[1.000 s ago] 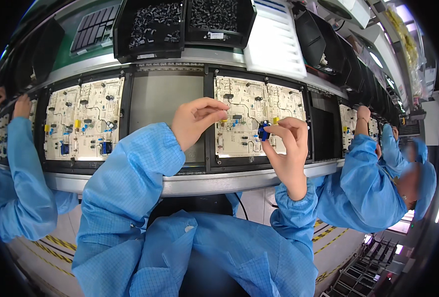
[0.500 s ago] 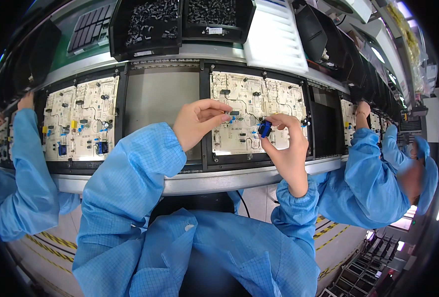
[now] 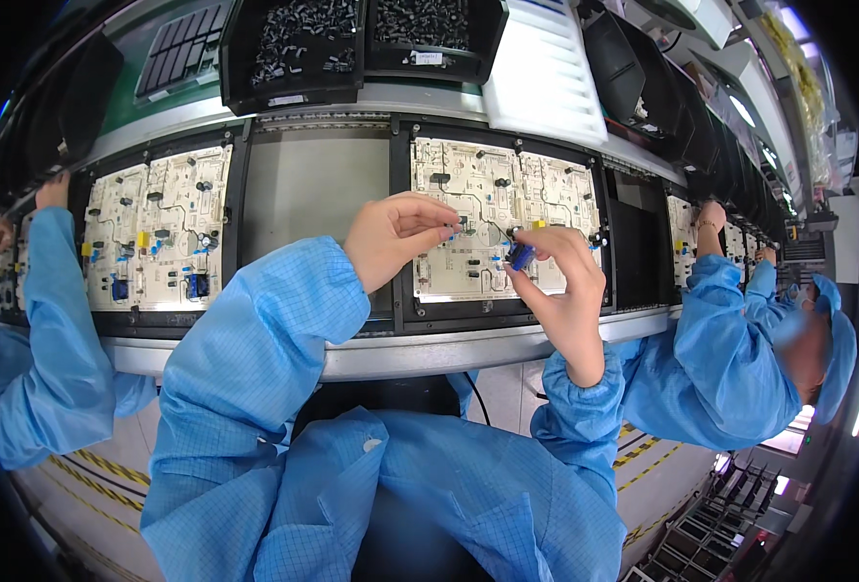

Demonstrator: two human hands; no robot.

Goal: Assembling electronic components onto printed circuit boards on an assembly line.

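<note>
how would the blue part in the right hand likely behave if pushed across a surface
The blue part looks stiff, given its boxy shape. Its flat-looking sides suggest sliding or tipping rather than rolling. It's probably light, since the right hand holds it by the fingertips.

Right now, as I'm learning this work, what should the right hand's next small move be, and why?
Perhaps ease the blue component toward the circuit board below: the right hand pinches it over that board, and the board to the left carries similar blue parts.
</note>
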